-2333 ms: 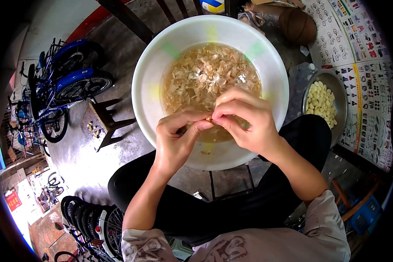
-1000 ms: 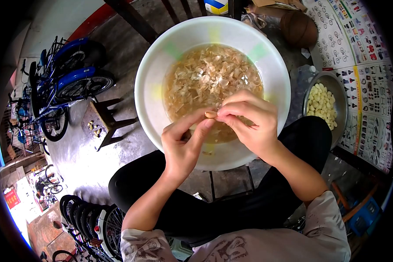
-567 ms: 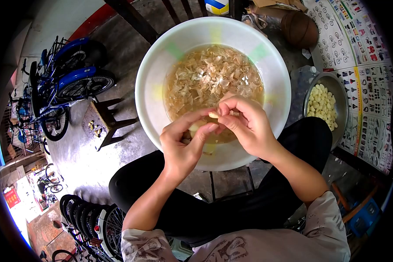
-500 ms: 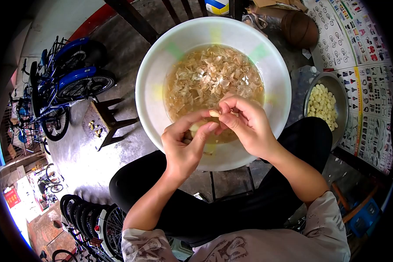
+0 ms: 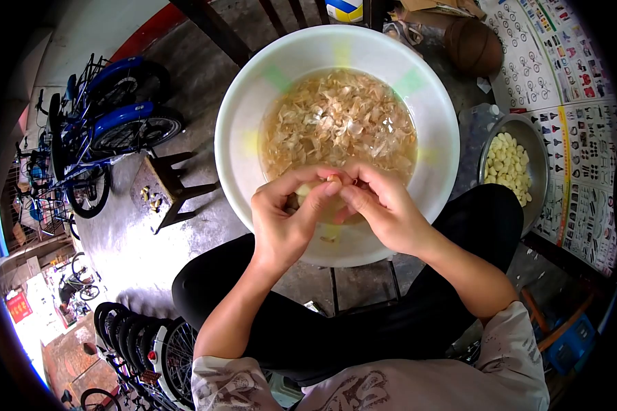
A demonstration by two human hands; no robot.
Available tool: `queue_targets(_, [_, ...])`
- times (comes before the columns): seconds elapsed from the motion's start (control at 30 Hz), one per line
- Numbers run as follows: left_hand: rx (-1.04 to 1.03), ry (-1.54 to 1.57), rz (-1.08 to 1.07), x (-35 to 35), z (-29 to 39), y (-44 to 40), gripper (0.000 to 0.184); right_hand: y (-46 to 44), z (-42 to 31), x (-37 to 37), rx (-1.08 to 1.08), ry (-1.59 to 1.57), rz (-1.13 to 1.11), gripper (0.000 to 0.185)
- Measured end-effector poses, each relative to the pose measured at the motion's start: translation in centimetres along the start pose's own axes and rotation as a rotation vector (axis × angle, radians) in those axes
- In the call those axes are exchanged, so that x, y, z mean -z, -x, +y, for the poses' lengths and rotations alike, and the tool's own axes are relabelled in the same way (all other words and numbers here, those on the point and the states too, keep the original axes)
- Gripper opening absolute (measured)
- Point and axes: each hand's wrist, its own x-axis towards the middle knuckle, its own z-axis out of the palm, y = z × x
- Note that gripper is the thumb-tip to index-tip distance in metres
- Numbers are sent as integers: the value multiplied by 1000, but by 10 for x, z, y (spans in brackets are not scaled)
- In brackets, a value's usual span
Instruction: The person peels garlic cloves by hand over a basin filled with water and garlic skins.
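Observation:
A garlic clove (image 5: pixel 333 179) is pinched at the fingertips of my left hand (image 5: pixel 281 219), its fingers closed. Pale cloves partly show behind that thumb, in the curled fingers. My right hand (image 5: pixel 387 212) meets it from the other side, thumb and forefinger closed at the same clove; the fingers cover most of it. Both hands are over the near side of a big white basin (image 5: pixel 236 103). Papery garlic skins (image 5: pixel 336 123) float in brownish water inside it. At the right, a metal bowl (image 5: pixel 540 164) holds many peeled garlic cloves (image 5: pixel 506 164).
Black-trousered knees flank the basin. A dark wooden chair (image 5: pixel 212 27) stands behind it, a basketball (image 5: pixel 473 46) at the back right. To the left are a small wooden stool (image 5: pixel 164 185) and blue bicycles (image 5: pixel 127 127). Printed sheets (image 5: pixel 583 151) cover the surface at right.
My hands have drawn together, and the fingertips now meet around the clove, which shows less than before. The view has shifted slightly.

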Motion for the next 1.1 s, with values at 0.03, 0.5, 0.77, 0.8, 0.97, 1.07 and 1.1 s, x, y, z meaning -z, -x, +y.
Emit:
queue_targets(0.03, [6, -25, 14, 1, 0, 0, 18, 0, 0, 0, 0, 0, 0, 10])
queue_targets(0.5, [237, 145, -211, 21, 10, -10, 14, -7, 4, 7, 573, 662, 71, 16])
queue_targets(0.77, [387, 308, -249, 27, 2, -12, 18, -8, -1, 15, 620, 684, 26, 26])
queue_targets(0.8, [394, 330, -219, 26, 2, -12, 19, -8, -3, 14, 668, 663, 11, 30])
queue_targets(0.97, [411, 413, -175, 23, 1, -12, 22, -8, -1, 8, 683, 657, 107, 33])
queue_targets(1.07, [440, 311, -163, 18, 1, -11, 24, -7, -1, 8, 643, 632, 122, 32])
queue_targets(1.1, [442, 295, -173, 17, 2, -11, 25, -7, -2, 7, 623, 643, 141, 30])
